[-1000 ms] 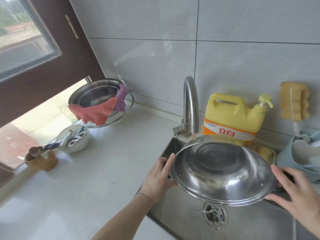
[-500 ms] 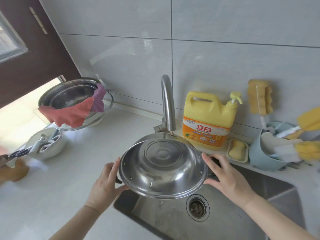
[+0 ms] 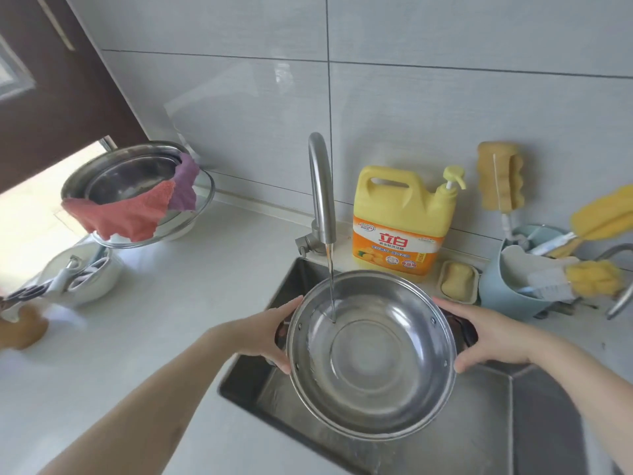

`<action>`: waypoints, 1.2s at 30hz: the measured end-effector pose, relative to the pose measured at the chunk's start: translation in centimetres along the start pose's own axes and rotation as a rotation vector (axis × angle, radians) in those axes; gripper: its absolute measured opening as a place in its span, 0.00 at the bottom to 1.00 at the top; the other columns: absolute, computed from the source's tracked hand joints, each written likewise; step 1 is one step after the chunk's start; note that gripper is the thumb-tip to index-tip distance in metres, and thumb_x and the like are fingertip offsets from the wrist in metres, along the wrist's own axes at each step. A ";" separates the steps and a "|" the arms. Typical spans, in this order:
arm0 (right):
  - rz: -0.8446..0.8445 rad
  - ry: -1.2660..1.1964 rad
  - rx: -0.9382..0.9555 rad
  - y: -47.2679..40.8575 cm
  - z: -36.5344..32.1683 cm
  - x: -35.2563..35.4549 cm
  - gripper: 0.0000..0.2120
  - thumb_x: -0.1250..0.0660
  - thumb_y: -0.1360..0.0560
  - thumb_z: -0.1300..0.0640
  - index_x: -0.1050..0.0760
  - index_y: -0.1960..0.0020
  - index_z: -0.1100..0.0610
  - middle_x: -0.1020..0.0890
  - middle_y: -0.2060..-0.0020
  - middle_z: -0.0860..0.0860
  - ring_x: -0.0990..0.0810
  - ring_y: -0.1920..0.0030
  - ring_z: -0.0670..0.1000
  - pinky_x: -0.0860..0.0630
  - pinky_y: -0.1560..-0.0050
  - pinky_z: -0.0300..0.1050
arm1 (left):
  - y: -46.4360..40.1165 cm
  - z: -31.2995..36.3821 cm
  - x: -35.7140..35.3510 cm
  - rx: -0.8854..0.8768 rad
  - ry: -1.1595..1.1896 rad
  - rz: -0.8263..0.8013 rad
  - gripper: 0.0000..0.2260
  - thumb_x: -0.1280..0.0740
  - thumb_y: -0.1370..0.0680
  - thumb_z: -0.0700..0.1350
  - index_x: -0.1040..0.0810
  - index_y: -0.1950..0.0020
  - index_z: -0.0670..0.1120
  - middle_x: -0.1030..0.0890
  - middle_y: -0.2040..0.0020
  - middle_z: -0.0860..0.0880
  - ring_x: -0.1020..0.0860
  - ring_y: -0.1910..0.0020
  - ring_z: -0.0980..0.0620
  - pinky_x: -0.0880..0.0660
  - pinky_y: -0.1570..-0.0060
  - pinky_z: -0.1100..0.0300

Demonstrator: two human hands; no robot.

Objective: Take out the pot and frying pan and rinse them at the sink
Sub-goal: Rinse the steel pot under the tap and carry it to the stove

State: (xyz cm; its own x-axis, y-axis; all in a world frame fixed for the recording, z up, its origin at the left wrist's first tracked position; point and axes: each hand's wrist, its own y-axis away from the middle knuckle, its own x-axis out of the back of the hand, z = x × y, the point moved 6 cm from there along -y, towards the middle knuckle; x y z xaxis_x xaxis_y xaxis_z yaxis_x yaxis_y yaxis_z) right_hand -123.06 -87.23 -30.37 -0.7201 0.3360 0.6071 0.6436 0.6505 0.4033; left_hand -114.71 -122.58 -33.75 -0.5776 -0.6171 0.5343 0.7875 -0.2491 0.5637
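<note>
The left hand (image 3: 263, 334) at 9 o'clock and right hand (image 3: 493, 334) at 3 o'clock grasp the pot (image 3: 371, 358) by its handles, mouth up over the sink (image 3: 479, 423), with the tap (image 3: 320, 190) at 12 o'clock running into it.

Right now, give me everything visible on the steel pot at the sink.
The pot is shiny stainless steel, round and shallow, with rim rivets and a dark handle on each side. It is held mouth-up over the sink, tilted a little toward the camera. The left hand and right hand grip it at opposite handles. A thin stream from the faucet lands inside, left of centre, and a little water pools in the base.
</note>
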 end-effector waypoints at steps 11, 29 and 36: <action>0.086 -0.350 -0.102 -0.1 2.3 -7.3 0.54 0.20 0.43 0.60 0.43 0.30 0.26 0.24 0.36 0.37 0.20 0.47 0.40 0.20 0.46 0.47 | 2.7 4.4 6.8 0.041 -0.264 -0.050 0.53 0.18 0.37 0.46 0.49 0.24 0.66 0.29 0.49 0.50 0.23 0.66 0.64 0.25 0.58 0.66; -0.141 -0.015 -0.163 1.7 -4.4 3.9 0.47 0.18 0.38 0.57 0.40 0.32 0.27 0.23 0.47 0.43 0.21 0.61 0.39 0.23 0.65 0.39 | 2.1 1.5 1.5 -0.045 0.112 -0.138 0.50 0.19 0.35 0.44 0.45 0.27 0.73 0.27 0.32 0.49 0.23 0.38 0.47 0.24 0.39 0.53; -0.065 -0.323 -0.165 1.8 0.7 -5.4 0.51 0.23 0.39 0.65 0.41 0.26 0.36 0.22 0.36 0.51 0.19 0.46 0.51 0.23 0.60 0.47 | 3.8 3.9 5.7 0.055 -0.091 -0.194 0.42 0.19 0.36 0.44 0.38 0.34 0.72 0.28 0.52 0.46 0.19 0.64 0.53 0.22 0.58 0.64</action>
State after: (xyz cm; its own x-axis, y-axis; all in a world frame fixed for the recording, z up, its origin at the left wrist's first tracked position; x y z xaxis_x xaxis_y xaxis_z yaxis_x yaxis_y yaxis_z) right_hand -118.16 -87.44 -33.40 -0.7886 0.5126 0.3397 0.6081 0.5677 0.5550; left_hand -115.86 -124.15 -26.08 -0.7362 -0.4914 0.4653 0.6481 -0.3139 0.6939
